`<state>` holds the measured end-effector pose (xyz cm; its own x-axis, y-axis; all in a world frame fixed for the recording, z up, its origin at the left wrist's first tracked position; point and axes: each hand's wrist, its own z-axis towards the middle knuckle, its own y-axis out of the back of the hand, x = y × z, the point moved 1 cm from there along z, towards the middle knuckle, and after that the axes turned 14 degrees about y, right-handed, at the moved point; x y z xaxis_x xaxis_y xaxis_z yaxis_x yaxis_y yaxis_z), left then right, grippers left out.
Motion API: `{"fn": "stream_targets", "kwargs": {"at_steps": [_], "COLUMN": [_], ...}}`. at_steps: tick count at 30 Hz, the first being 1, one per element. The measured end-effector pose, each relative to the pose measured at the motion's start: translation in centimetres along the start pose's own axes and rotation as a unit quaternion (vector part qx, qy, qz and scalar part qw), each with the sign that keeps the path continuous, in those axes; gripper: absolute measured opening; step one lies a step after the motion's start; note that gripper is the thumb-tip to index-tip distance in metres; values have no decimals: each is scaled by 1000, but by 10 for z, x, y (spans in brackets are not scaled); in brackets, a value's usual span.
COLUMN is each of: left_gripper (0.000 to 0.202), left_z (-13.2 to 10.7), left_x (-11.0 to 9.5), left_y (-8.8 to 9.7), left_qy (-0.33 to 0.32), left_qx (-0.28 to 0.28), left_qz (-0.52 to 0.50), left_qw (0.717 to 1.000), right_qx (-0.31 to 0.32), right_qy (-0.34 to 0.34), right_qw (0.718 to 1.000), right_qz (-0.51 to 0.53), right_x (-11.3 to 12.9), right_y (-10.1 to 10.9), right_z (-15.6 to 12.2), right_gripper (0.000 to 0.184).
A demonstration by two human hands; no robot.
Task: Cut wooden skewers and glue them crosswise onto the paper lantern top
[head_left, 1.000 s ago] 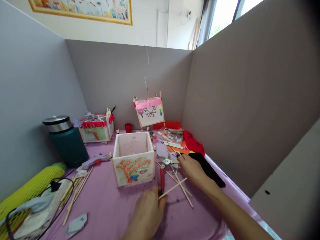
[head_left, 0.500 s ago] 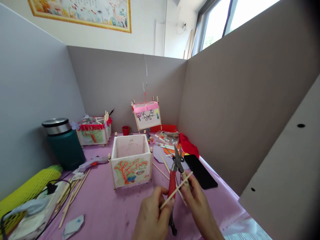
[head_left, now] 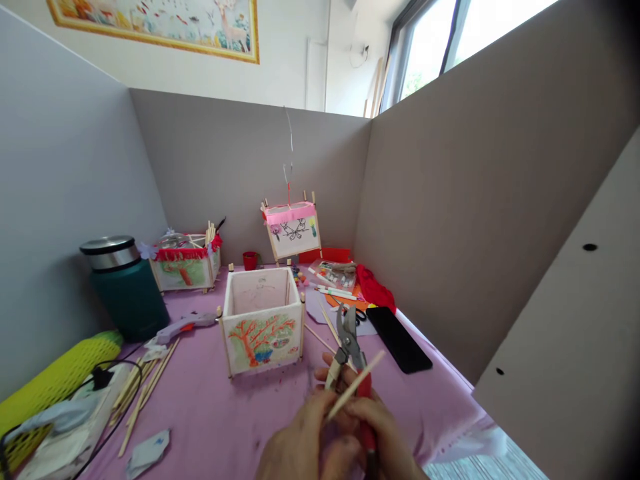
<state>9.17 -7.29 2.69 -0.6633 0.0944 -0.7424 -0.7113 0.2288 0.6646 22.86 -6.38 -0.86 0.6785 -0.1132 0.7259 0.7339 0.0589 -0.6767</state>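
Note:
Both my hands are low in the middle of the view, close together above the purple tabletop. My right hand grips red-handled shears whose grey blades point up and away. My left hand pinches a thin wooden stick that slants up to the right across the shears. Just beyond them stands an open paper lantern box with a red tree drawn on its front.
A black phone lies to the right, with markers and red cloth behind it. Loose sticks, a glue gun, a green flask and two more lanterns stand left and back. Grey partitions wall the desk.
My right hand lifted the shears from the table and drew them toward me. My left hand raised the stick to meet them. Both hands now sit lower and closer together.

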Motion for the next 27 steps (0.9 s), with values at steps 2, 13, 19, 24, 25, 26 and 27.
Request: {"fn": "stream_targets", "kwargs": {"at_steps": [2, 13, 19, 24, 25, 26, 27], "left_gripper": [38, 33, 32, 31, 31, 31, 31], "left_z": [4, 12, 15, 12, 11, 11, 10], "left_x": [12, 30, 33, 33, 32, 31, 29], "left_y": [15, 56, 65, 72, 73, 74, 75], "left_qy": [-42, -34, -37, -49, -44, -38, -33], "left_qx": [-34, -228, -193, -178, -182, -186, -190], "left_qz": [15, 122, 106, 88, 96, 107, 119], "left_qw": [998, 965, 975, 979, 978, 976, 974], "right_qx": [18, 38, 57, 91, 94, 94, 94], "right_qy": [2, 5, -16, -5, -4, -5, -5], "right_qw": [1000, 994, 978, 974, 973, 972, 972], "right_qz": [-11, -105, -200, -209, -212, -215, -217], "right_x": [3, 13, 20, 21, 21, 21, 22], "right_y": [1, 9, 12, 8, 6, 5, 4], "right_z": [0, -11, -17, -15, -15, -14, -14], "right_gripper": [37, 53, 54, 56, 56, 55, 53]}}
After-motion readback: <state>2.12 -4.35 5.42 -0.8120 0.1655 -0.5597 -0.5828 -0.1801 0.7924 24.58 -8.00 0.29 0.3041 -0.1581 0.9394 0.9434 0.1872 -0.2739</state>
